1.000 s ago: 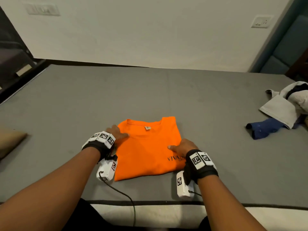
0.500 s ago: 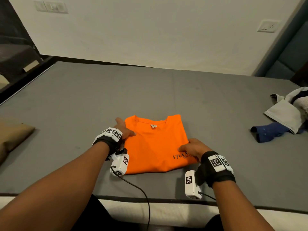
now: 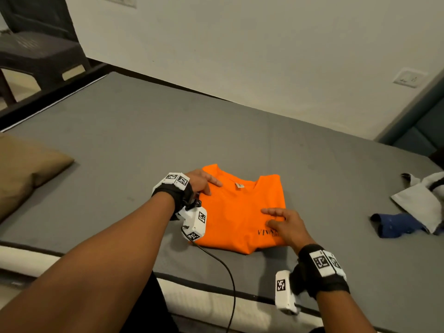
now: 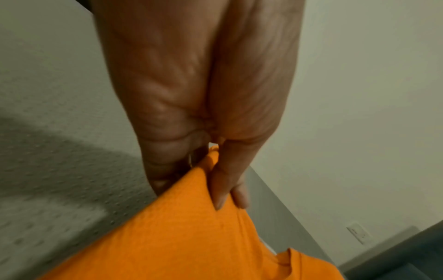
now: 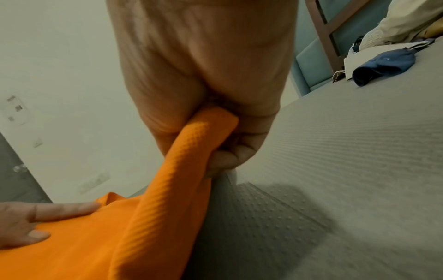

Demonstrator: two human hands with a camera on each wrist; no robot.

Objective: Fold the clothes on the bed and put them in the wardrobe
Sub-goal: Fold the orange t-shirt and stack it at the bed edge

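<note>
Both hands grip the folded orange tee near the bed edge, left hand fingers pinching its side, right hand fingers clamped on the opposite edge; pickup step, next prob. level lift toward wardrobe.

A: Where is there open room on the bed?

B: The grey sheet lies bare from the folded orange T-shirt back to the wall, and between the shirt and the tan pillow on the left.

A: What blocks the right side?

B: A navy garment with a white cloth against it, well apart from the shirt; grey sheet lies open between them.

A: And the near edge?

B: A black cable hangs across it, just beside the shirt's front corner
</note>
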